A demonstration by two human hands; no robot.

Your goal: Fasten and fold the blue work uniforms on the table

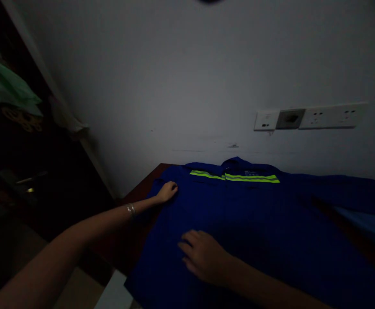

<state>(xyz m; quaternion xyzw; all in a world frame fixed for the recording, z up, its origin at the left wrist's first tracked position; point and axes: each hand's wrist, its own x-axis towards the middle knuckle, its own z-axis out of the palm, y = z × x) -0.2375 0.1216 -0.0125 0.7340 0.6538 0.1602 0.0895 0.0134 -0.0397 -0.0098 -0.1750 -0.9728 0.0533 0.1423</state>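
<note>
A dark blue work jacket (219,210) lies spread out on a dark reddish-brown table, its collar toward the wall. Bright yellow-green reflective strips with a grey line cross its chest. My left hand (167,192), with a bracelet (131,210) on the wrist, is at the jacket's left shoulder; its fingers are curled closed on the cloth. Nearer to me, my right hand (203,255) is over the jacket's body, fingers apart and holding nothing. Whether its fingertips press on the cloth is hard to tell in the dim light.
Behind the table rises a pale wall with a row of sockets (327,116) on the right. To the left is a dark door with a handle (31,178) and hanging green cloth (8,83). Light blue fabric (367,225) lies at the right. A white object (114,292) is below the table edge.
</note>
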